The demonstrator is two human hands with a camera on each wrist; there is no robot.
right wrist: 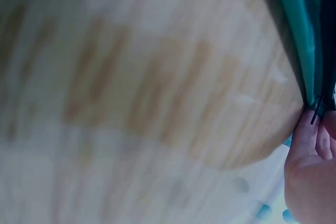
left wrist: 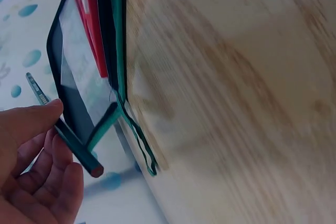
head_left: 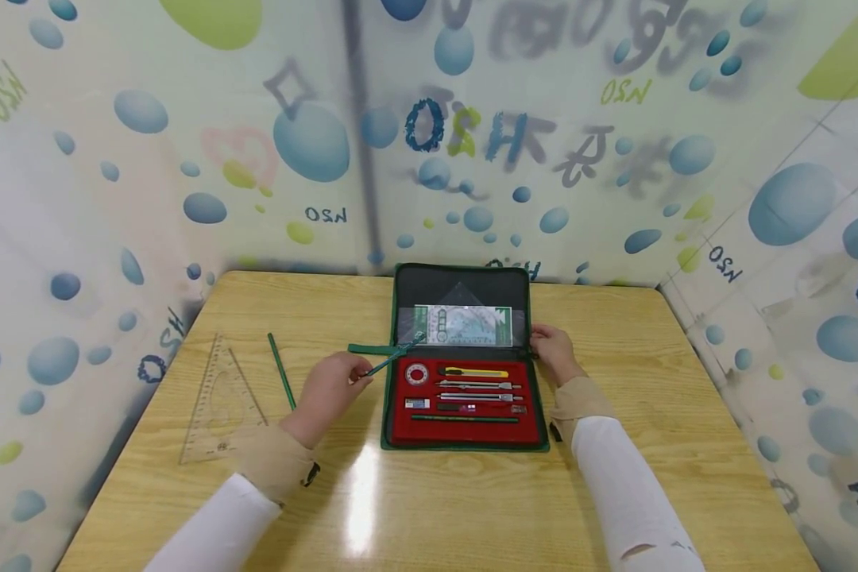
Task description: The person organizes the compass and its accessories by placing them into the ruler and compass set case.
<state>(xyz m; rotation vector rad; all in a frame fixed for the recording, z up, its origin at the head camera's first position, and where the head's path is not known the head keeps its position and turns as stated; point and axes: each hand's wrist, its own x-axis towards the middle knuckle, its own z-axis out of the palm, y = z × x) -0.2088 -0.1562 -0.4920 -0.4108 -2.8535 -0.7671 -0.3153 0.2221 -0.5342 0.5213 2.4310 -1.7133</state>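
My left hand (head_left: 332,389) pinches a green pencil (left wrist: 76,145) between thumb and fingers. In the head view it slants up and right over the left edge of an opened zip case (head_left: 468,437). My right hand (head_left: 554,353) grips the case's right edge near the hinge, close to the zip pull (right wrist: 316,109). Red lining in the case's lower half holds a white ring (head_left: 416,374), a yellow cutter (head_left: 475,372), two metal compasses, an eraser (head_left: 417,403), a small sharpener (head_left: 518,410) and another green pencil (head_left: 465,419). Behind a clear pocket in the upright lid sits a printed green-and-white sheet (head_left: 468,326).
Left of the case, a second green pencil (head_left: 282,369) lies on the wooden table (head_left: 457,508). Beyond it rests a clear set square (head_left: 218,405). A green strap (head_left: 372,349) sticks out from the case's left side. Patterned walls (head_left: 429,199) border the table.
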